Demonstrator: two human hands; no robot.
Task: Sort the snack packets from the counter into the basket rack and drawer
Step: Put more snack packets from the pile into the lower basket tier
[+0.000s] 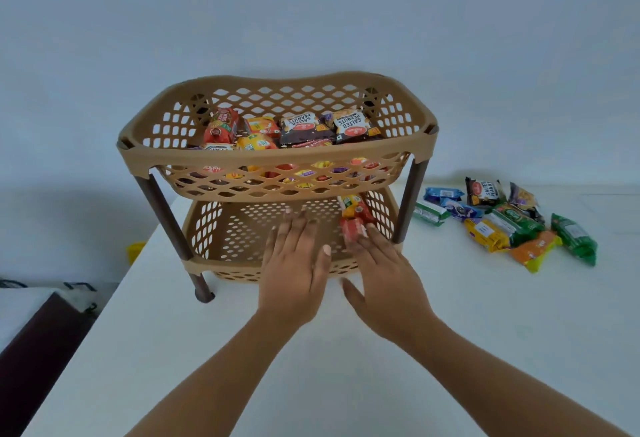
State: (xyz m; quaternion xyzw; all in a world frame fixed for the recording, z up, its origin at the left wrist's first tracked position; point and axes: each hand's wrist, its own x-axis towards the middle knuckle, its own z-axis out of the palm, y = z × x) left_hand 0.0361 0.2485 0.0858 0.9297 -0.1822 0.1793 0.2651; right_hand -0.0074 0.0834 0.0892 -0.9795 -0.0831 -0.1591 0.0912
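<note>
A tan two-tier basket rack (pixel 277 156) with dark brown legs stands on the white counter (pixel 311 367). Its upper basket holds several snack packets, among them two salted-peanut packs (pixel 351 125). The lower basket (pixel 221 229) holds one red and yellow packet (pixel 353 215) at its right side. My right hand (pixel 384 281) reaches into the lower basket, and its straight fingertips touch that packet's near end. My left hand (pixel 294 270) lies flat with straight fingers over the lower basket's front rim, holding nothing.
Several loose packets (pixel 509 222) in blue, green, yellow, orange and black lie on the counter right of the rack. The counter's left edge drops to a dark piece of furniture (pixel 31 343). A small yellow object (pixel 135 250) sits beyond that edge. A plain wall stands behind.
</note>
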